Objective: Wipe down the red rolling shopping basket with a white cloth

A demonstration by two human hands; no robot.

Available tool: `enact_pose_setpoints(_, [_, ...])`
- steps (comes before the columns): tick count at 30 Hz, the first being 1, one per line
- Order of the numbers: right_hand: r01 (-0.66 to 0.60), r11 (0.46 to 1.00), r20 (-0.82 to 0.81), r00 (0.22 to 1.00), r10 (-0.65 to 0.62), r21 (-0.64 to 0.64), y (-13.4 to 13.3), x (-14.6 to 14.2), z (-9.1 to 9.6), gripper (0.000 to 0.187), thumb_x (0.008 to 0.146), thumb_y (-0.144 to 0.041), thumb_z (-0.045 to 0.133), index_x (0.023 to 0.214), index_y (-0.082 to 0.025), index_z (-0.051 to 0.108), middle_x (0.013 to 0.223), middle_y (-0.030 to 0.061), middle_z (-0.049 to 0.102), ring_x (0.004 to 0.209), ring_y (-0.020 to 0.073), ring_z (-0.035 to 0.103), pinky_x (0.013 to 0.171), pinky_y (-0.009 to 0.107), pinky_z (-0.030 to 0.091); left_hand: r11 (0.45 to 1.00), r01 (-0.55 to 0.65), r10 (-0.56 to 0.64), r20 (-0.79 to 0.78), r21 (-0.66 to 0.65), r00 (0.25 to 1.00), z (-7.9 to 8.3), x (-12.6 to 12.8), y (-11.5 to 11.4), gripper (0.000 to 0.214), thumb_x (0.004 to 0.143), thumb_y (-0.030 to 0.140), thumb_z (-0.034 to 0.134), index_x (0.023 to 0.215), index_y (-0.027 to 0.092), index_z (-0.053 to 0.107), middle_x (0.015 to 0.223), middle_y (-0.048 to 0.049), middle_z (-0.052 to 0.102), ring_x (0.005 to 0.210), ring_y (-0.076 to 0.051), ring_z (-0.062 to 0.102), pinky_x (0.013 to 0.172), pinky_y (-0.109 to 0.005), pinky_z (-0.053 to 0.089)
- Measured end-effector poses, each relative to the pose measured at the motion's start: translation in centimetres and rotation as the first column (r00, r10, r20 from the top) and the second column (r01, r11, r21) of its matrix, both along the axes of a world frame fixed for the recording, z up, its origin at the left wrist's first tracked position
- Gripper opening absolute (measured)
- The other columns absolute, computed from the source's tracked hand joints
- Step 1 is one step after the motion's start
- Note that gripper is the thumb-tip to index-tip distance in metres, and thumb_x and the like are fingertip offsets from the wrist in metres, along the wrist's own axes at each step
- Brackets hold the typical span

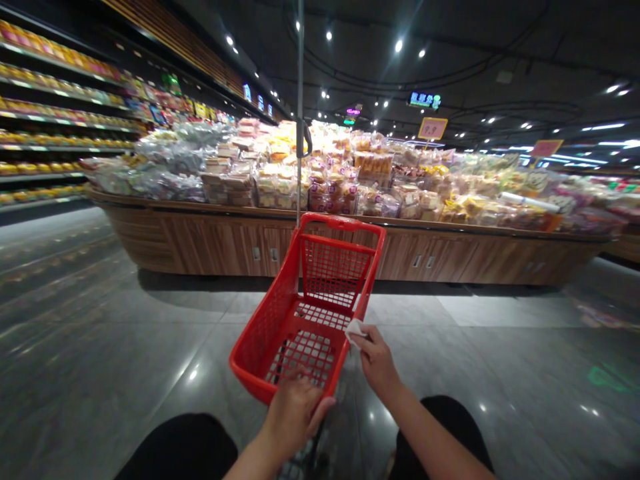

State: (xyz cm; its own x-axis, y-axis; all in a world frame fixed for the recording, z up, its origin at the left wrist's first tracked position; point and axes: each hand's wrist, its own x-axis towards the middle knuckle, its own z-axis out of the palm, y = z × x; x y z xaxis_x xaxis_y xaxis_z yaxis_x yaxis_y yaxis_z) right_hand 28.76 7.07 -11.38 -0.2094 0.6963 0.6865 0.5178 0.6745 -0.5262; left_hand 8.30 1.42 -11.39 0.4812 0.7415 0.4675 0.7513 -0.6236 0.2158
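Note:
A red plastic shopping cart (274, 315) with a grid floor and a raised handle end stands in front of me, its basket holding nothing I can see. My left hand (294, 412) grips the near rim, fingers over the inside and thumb on the outside. At the right rim, my right hand (376, 353) pinches a crumpled white wipe (355, 331) and presses it against the edge. Whether the wipe is paper or cloth, I cannot tell.
A long wood-panelled display counter (210, 240) piled with packaged baked goods (330, 180) spans the way beyond the cart. A thin grey pole (301, 80) rises beside the cart's handle. Stocked shelves (55, 120) line the left side. Shiny tiled floor (430, 347) surrounds the cart.

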Motion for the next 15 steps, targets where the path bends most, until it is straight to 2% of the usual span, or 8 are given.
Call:
enact_pose_setpoints(6, [-0.192,0.981,0.082,0.978,0.193,-0.017,-1.6,-1.3,-0.2,0.048,0.083,-0.003,0.046,0.122,-0.028,0.058,0.119,0.0085,0.052,0.115,0.0216,0.048,0.097,0.038,0.044,1.0,0.022,-0.021,-0.024,0.018,0.999,0.0,-0.3,0.0,0.033,0.09,0.028,0.04,0.062,0.02,0.055,0.055,0.0024,0.06,0.056,-0.013,0.058,0.09,-0.043,0.042])
enact_pose_setpoints(8, [-0.147,0.989,0.045,0.988,0.148,-0.026,-0.9,-1.0,-0.1,0.047,0.081,-0.002,0.046,0.117,-0.028,0.062,0.116,0.0078,0.053,0.111,0.0211,0.051,0.095,0.038,0.045,0.999,0.029,-0.028,-0.022,0.04,0.999,0.1,-0.3,0.0,0.032,0.09,0.027,0.04,0.063,0.02,0.055,0.056,0.0025,0.061,0.057,-0.013,0.058,0.091,-0.043,0.041])
enact_pose_setpoints(12, [0.021,0.998,-0.062,0.998,-0.025,-0.063,0.8,-0.5,0.0,0.047,0.078,0.001,0.046,0.108,-0.027,0.067,0.108,0.0069,0.054,0.102,0.0206,0.055,0.091,0.038,0.048,0.999,0.028,-0.027,-0.025,0.029,0.999,0.0,-0.4,0.1,0.034,0.091,0.029,0.04,0.063,0.02,0.056,0.057,0.0021,0.061,0.059,-0.014,0.058,0.091,-0.044,0.04])
enact_pose_setpoints(15, [-0.032,0.997,-0.042,0.999,0.029,-0.071,-0.4,-1.3,0.0,0.052,0.076,0.002,0.045,0.113,-0.028,0.065,0.109,0.0071,0.054,0.105,0.021,0.053,0.093,0.038,0.047,1.0,0.025,-0.025,-0.037,-0.014,0.999,-0.1,-0.8,0.1,0.034,0.091,0.031,0.04,0.064,0.02,0.056,0.059,0.0014,0.062,0.062,-0.014,0.059,0.091,-0.045,0.039])
